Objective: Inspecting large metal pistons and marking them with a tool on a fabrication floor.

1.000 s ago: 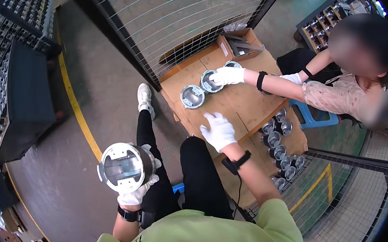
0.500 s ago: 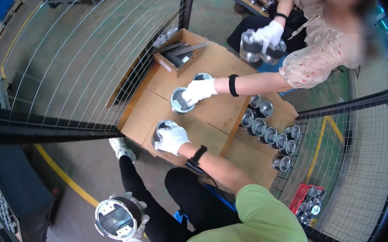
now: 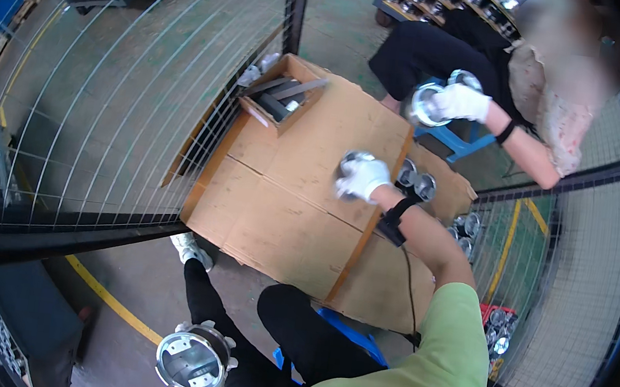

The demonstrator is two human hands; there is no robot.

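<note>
Left hand (image 3: 206, 380), white glove, low at the person's left side beside the knee. It holds a metal piston (image 3: 191, 361): short shiny cylinder, hollow side turned up toward the camera, so its axis points roughly upward. Inner ribs and a pale grey cavity are visible. The rim rests above the glove; fingers (image 3: 226, 343) curl around the far and lower edge, closed on the wall.

Right hand (image 3: 362, 177), also white-gloved, reaches forward over the cardboard-covered table (image 3: 285, 213). It covers a second piston (image 3: 352, 158) standing on the cardboard near the table's right edge. Only a silvery arc of the rim shows beyond the knuckles; fingers are wrapped down over it, closed. Its orientation cannot be told. A black band (image 3: 398, 208) sits on that wrist.

More pistons (image 3: 416, 182) lie just right of the hand, in a box below the table edge. An open carton (image 3: 278, 102) with dark parts sits at the table's far corner.

A co-worker's gloved hand (image 3: 462, 101) holds another piston (image 3: 426, 103) across the table. Wire mesh fence (image 3: 107, 94) runs to the left.
</note>
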